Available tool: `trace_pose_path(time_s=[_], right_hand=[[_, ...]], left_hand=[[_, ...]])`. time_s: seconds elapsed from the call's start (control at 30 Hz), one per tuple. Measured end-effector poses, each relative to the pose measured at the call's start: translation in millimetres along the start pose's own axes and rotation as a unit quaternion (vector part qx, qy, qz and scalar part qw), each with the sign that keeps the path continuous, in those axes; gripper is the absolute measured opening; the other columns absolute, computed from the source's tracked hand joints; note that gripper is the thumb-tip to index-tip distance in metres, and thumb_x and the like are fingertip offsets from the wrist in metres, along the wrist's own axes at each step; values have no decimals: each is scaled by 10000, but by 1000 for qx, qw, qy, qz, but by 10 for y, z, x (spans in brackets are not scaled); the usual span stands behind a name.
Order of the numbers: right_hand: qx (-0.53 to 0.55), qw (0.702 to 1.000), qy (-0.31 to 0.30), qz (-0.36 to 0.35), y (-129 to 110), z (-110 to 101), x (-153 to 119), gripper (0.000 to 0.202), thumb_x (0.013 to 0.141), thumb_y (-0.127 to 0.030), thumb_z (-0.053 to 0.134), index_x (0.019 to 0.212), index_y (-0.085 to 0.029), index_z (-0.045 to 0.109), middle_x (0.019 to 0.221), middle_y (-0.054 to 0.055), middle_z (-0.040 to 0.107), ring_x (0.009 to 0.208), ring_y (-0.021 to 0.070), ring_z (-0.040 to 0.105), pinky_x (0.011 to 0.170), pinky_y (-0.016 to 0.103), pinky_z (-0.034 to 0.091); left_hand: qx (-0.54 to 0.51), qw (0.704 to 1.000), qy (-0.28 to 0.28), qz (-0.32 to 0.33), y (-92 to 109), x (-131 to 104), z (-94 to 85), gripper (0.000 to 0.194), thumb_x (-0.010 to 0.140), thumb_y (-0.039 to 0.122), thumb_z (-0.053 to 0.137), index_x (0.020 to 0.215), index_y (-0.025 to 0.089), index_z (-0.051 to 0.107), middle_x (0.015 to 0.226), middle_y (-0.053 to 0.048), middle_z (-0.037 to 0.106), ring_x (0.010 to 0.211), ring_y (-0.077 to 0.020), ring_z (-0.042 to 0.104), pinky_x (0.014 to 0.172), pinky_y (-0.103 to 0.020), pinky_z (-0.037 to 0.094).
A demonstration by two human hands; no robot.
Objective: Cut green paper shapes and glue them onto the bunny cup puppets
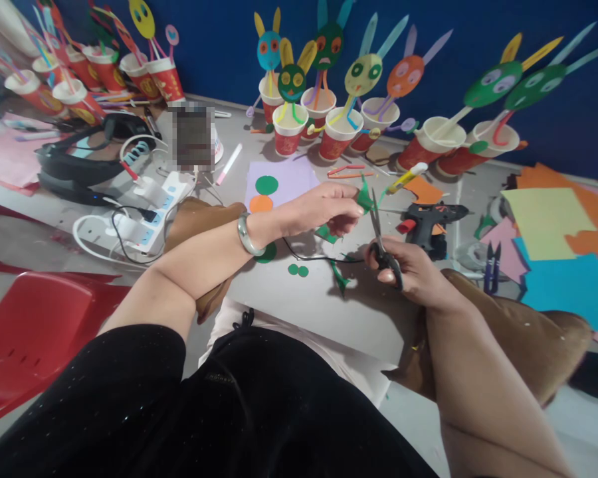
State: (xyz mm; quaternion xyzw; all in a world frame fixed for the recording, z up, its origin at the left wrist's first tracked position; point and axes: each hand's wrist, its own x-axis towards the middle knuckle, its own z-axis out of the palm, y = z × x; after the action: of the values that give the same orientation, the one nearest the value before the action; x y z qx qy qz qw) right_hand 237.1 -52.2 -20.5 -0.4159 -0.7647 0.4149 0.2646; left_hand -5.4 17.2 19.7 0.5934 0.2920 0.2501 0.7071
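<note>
My left hand [331, 207] is closed, pinching a small piece of green paper [365, 199] above the table. In my right hand [407, 269] are black-handled scissors [377, 229], their blades pointing up and touching or close beside the green paper. Below my hands lie two small green paper circles [298, 270] side by side and a green paper scrap [339, 277]. Left of them, a purple sheet [279, 176] bears a green disc [266, 184] and an orange disc [261, 203]. Another green disc [266, 253] is partly hidden under my left wrist.
Red paper cups [335, 136] with paper rabbit figures line the back; more cups stand far left. At right lie a black glue gun [426, 222], purple snips [492, 265] and coloured paper [568, 285]. A power strip [162, 212] with cables sits left, near a red chair [44, 325].
</note>
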Motion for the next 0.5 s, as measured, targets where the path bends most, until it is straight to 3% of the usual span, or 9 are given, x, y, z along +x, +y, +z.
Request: trace_pose_path(time_s=[0.17,0.5], right_hand=[[-34,999,6,-12,-11,1,11,730,775,-939,664,653,-225,578,670,24,614,665,198,516,755,374,379],[21,1000,-12,-11,42,46,-24,737,809,-943,620,700,-215,594,720,28,618,715,206,525,749,361,389]], left_hand=[[16,1000,24,-3,40,-3,22,398,998,36,532,637,181,451,574,39,567,518,-41,537,571,-202,438],[71,997,7,8,68,-20,53,435,992,-22,506,615,180,428,557,52,550,508,-26,500,563,-189,417]])
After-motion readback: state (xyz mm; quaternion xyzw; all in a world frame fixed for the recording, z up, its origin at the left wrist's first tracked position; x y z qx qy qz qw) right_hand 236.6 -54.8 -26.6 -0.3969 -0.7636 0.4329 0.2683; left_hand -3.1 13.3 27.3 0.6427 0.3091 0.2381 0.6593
